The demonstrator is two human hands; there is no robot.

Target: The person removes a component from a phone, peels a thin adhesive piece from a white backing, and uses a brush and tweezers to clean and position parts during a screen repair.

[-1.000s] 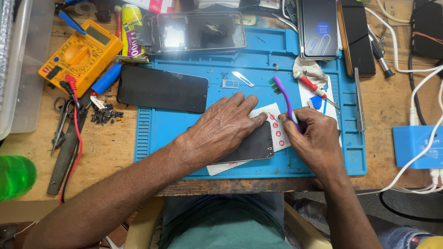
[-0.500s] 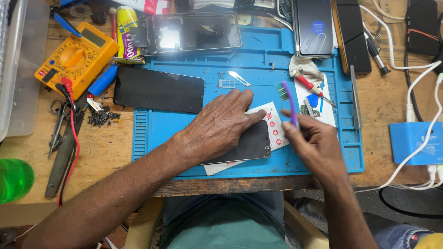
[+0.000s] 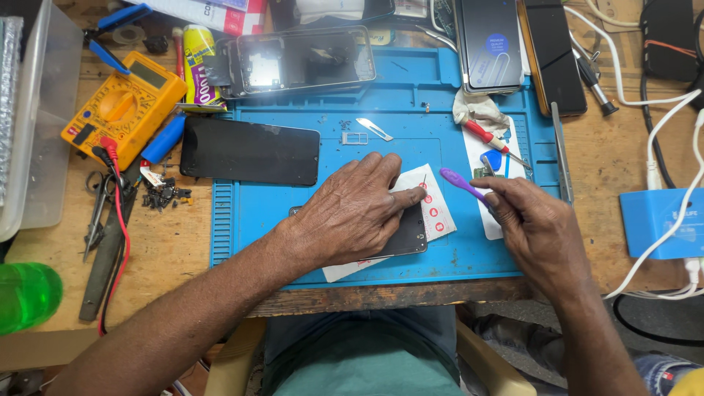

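Right hand point(image 3: 539, 235): grip closed on a purple plastic pry tool point(image 3: 463, 185), tip pointing up-left toward the left hand's fingertips. Left hand point(image 3: 352, 213): flat, palm down, fingers spread, pressing a dark phone point(image 3: 407, 236) onto a white sheet with red dots point(image 3: 438, 213); no pinch, just holding it down. Phone and sheet lie near the front edge of the blue work mat point(image 3: 418, 88), which sits on the wooden counter point(image 3: 169, 249).

Farther out on the mat: a black screen panel point(image 3: 249, 152) to the left, a SIM tray point(image 3: 355, 138) and a small metal pick point(image 3: 375, 129) above the left hand, a red-handled screwdriver point(image 3: 488, 136) beside a white rag point(image 3: 477, 106). An opened phone frame point(image 3: 301, 60) lies at the mat's top edge. Off the mat, left: a yellow multimeter point(image 3: 121, 106), loose screws point(image 3: 165, 194), scissors point(image 3: 97, 209).
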